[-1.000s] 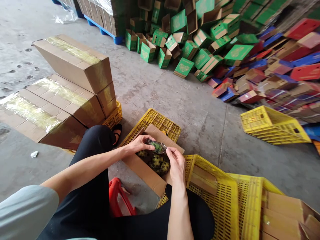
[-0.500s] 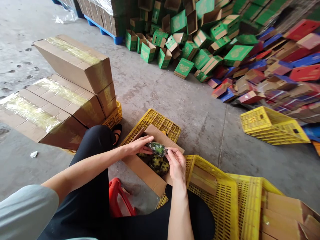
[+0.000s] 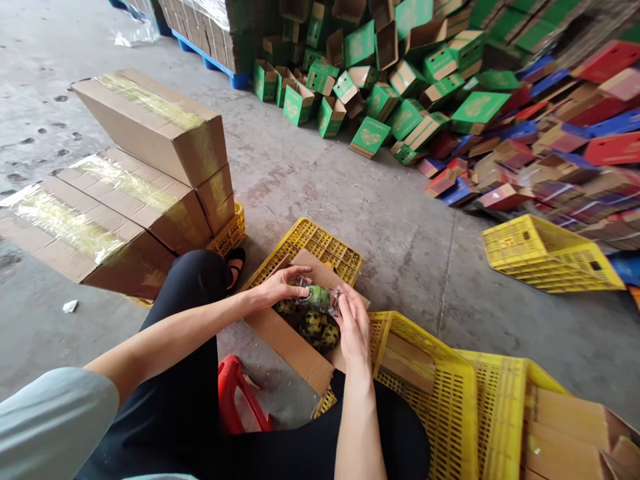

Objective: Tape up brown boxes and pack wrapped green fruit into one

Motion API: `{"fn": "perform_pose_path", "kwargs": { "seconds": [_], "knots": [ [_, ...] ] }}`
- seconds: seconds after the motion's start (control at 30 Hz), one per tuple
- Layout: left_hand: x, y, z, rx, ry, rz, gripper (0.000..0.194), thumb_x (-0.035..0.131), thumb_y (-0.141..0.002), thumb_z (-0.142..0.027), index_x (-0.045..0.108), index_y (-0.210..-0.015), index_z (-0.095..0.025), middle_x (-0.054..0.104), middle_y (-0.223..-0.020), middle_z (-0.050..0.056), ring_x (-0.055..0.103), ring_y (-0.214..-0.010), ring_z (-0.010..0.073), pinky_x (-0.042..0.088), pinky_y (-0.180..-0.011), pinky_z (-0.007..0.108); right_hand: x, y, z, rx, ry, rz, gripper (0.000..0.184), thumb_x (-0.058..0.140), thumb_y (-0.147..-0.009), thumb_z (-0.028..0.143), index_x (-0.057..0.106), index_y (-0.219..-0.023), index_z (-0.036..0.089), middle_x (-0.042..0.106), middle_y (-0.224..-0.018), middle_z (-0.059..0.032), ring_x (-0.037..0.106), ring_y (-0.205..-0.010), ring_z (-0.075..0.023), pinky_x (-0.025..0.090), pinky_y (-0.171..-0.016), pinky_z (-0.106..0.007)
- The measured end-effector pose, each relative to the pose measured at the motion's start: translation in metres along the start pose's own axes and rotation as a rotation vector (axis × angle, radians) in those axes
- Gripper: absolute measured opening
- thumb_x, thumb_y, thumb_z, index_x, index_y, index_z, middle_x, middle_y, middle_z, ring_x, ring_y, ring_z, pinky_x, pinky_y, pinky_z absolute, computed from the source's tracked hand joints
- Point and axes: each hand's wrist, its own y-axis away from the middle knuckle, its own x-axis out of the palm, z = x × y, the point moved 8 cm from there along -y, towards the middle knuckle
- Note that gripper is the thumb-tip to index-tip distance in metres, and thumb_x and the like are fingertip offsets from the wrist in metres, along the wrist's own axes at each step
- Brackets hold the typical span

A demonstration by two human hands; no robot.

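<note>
Now both hands, left hand [image 3: 277, 288] and right hand [image 3: 354, 323], grip a wrapped green packet [image 3: 320, 297]. Its long axis lies left to right. Below it sits an open carton [image 3: 290, 343], yellow crates [image 3: 320, 243] around.

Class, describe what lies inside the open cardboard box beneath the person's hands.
The open cardboard box holds green-and-yellow wrapped items. The left hand, right hand and the packet they hold cover the rest.

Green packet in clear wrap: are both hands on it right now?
Touching. The head view shows the left hand gripping one end of the green packet and the right hand pinching the other, above the open carton.
</note>
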Motion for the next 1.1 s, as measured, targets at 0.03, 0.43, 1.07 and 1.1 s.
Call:
{"fn": "perform_pose_path", "kwargs": {
  "seconds": [0.03,0.43,1.07,1.1],
  "knots": [
    [0.001,0.000,-0.002,0.022,-0.015,0.009,0.086,0.099,-0.064,-0.031,0.062,-0.141,-0.022,0.067,-0.126,0.011,0.069,-0.099,0.0190,0.055,-0.088,0.032,0.000,-0.001,-0.003,0.015,0.022,0.009,0.054,0.075,-0.085,0.055,0.068,-0.132,0.029,0.069,-0.138,-0.0078,0.065,-0.125,-0.0270,0.055,-0.097,-0.040],
    [0.018,0.002,-0.007,0.059,-0.286,0.174,0.079,0.097,-0.066,-0.035,0.067,-0.137,-0.019,0.069,-0.134,0.012,0.067,-0.118,0.0289,0.049,-0.104,0.040,0.004,-0.001,0.002,-0.113,0.153,0.087,0.033,0.075,-0.086,0.051,0.076,-0.104,0.023,0.079,-0.108,-0.0067,0.071,-0.097,-0.0240,0.056,-0.090,-0.037],
    [0.012,0.022,-0.037,0.265,-1.552,-0.052,0.042,0.066,-0.094,-0.034,0.069,-0.135,-0.026,0.065,-0.116,0.012,0.059,-0.107,0.0292,0.043,-0.099,0.038,0.043,0.019,-0.036,-0.187,1.412,0.291,0.053,0.066,-0.093,0.030,0.059,-0.143,0.019,0.063,-0.139,-0.0190,0.055,-0.131,-0.0364,0.050,-0.103,-0.045],
    [0.012,0.022,-0.034,0.249,-1.586,-0.049,0.037,0.065,-0.094,-0.031,0.071,-0.130,-0.025,0.064,-0.116,0.012,0.058,-0.108,0.0297,0.043,-0.098,0.039,0.046,0.020,-0.037,-0.161,1.461,0.299,0.054,0.067,-0.092,0.030,0.058,-0.145,0.020,0.062,-0.141,-0.0189,0.054,-0.133,-0.0369,0.051,-0.101,-0.045]
  ]
}}
